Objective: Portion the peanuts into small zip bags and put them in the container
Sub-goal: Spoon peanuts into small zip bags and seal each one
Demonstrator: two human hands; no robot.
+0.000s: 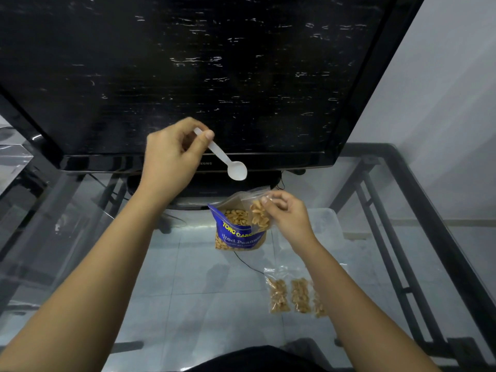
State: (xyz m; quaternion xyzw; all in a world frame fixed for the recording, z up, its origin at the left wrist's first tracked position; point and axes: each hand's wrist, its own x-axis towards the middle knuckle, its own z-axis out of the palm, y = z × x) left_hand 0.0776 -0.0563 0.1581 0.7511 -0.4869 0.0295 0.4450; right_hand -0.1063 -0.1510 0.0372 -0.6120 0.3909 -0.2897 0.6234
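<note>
My left hand (171,159) pinches the handle of a white plastic spoon (236,170), held up with its empty bowl above the peanut bag. The blue peanut bag (236,232) stands open on the glass table, peanuts showing at its mouth. My right hand (287,213) pinches a small clear zip bag (259,214) partly filled with peanuts, right beside the blue bag's mouth. Filled small zip bags (291,295) lie side by side on the glass near my right forearm, one partly hidden by the arm.
A large black monitor (188,76) stands at the back of the glass table (80,237). A translucent plastic container (327,224) sits behind my right hand. The table's black metal frame (418,210) runs along the right. A white wall is at the right.
</note>
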